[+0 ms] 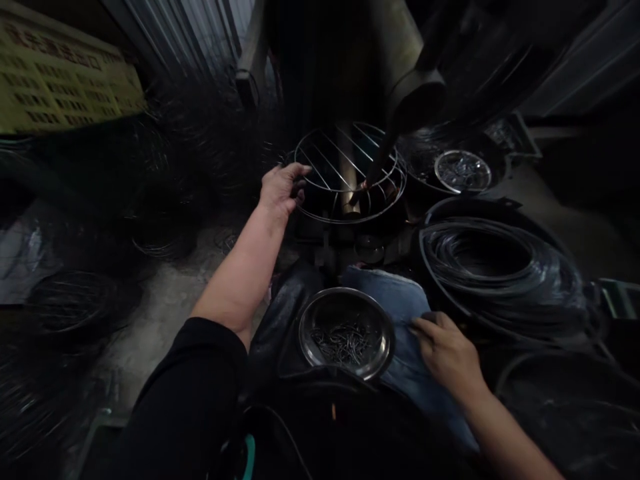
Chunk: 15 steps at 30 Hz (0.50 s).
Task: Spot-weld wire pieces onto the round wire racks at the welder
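Note:
My left hand (284,189) is closed on the left rim of a round wire rack (330,189), made of straight bars across a ring with a second ring below. The rack sits around a brass-coloured bar (349,167) of a machine, and a dark rod (384,157) comes down onto it from above. My right hand (447,353) is pinched, thumb against fingers, over a denim-covered leg (400,303); anything in the pinch is too small to make out. Between my arms, a shiny metal bowl (383,357) on my lap holds many short, bent wire pieces (345,341).
A thick machine arm (407,73) hangs over the rack. At right stands a tub of coiled wire (485,267), with a dish of small metal parts (463,172) behind it. A yellow crate (70,80) is at upper left; dark wire stacks (73,300) lie at left.

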Motion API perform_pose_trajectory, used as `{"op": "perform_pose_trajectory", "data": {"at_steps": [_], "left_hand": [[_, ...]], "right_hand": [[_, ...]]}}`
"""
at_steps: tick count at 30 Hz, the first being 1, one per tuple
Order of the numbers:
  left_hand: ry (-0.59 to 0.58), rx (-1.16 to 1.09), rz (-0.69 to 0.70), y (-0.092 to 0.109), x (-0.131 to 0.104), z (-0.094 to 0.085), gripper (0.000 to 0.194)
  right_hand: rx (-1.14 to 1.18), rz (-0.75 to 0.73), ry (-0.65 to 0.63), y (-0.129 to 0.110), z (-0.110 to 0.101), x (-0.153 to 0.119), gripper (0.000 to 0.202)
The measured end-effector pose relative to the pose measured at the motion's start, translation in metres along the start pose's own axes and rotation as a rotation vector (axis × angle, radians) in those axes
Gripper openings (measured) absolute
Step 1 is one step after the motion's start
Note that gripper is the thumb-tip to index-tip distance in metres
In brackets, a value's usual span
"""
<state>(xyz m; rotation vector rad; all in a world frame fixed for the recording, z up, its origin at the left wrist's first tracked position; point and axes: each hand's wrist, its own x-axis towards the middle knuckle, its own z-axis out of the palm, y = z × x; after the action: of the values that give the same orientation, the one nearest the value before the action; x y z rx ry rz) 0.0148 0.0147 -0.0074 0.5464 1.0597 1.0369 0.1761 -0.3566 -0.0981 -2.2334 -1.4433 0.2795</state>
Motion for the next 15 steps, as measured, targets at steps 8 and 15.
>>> {"op": "perform_pose_trajectory", "data": {"at_steps": [8,15], "left_hand": [[0.065,-0.043,0.121,-0.015,-0.038,-0.01,0.039],[0.043,-0.076,0.191,-0.023,-0.05,-0.013,0.046]], "right_hand": [[-0.367,0.005,-0.512,0.008,-0.004,0.026,0.036],[0.029,0.063,-0.427,0.022,-0.027,0.048,0.028]]}}
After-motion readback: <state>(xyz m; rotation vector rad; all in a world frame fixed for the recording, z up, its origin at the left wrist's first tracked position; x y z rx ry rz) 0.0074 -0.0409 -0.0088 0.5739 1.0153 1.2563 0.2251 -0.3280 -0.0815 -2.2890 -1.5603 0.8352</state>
